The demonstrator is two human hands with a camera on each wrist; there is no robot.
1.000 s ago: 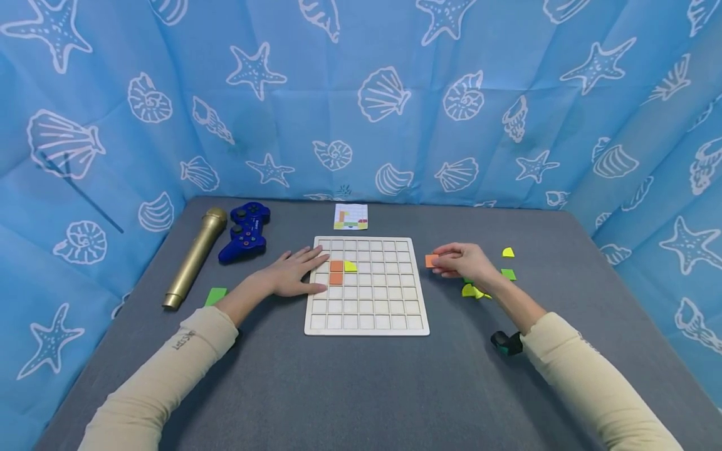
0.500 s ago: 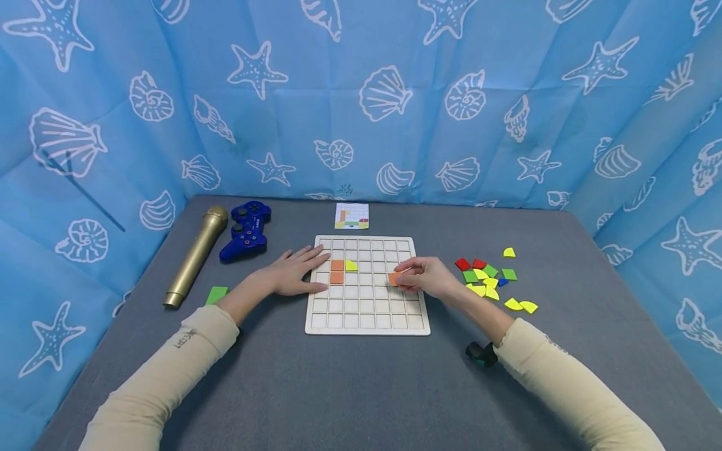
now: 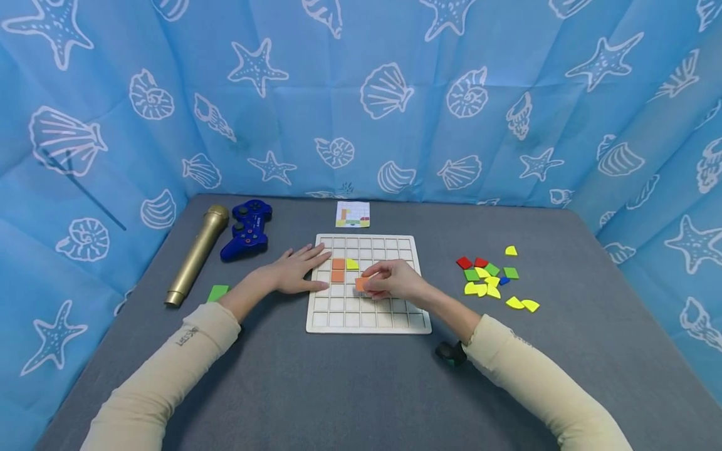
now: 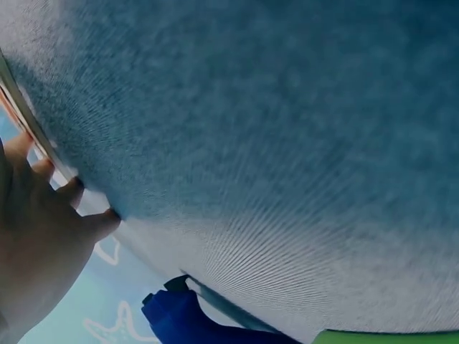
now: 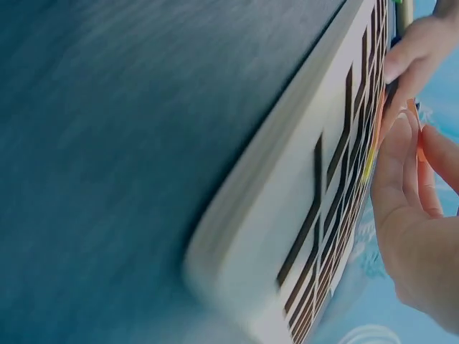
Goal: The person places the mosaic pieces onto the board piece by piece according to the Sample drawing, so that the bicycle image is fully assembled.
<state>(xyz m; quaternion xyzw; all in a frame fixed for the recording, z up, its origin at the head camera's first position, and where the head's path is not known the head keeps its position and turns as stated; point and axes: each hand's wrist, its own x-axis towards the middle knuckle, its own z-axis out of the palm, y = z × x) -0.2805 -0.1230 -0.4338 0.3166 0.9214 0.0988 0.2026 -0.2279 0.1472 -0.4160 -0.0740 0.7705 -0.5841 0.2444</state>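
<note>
A white grid board (image 3: 368, 327) lies flat on the grey table, with two orange square tiles (image 3: 338, 275) one above the other in its cells. Beside the upper one sits a yellow quarter-round tile (image 3: 352, 264). My right hand (image 3: 395, 280) pinches another orange square tile (image 3: 361, 284) over the board's middle, right of the lower orange tile. In the right wrist view that orange tile (image 5: 421, 147) shows between thumb and fingers. My left hand (image 3: 296, 272) rests with spread fingers on the board's left edge; the left wrist view shows the same hand (image 4: 46, 229).
Red, green, yellow and blue tiles (image 3: 492, 281) lie scattered right of the board. A printed pattern card (image 3: 353, 214) lies behind it. At left are a gold microphone (image 3: 197, 255), a blue game controller (image 3: 247, 230) and a green tile (image 3: 217, 293). A patterned blue curtain hangs behind.
My right hand has carried the orange tile leftward from beside the board to over its middle, uncovering the scattered tiles. The left hand has stayed in place.
</note>
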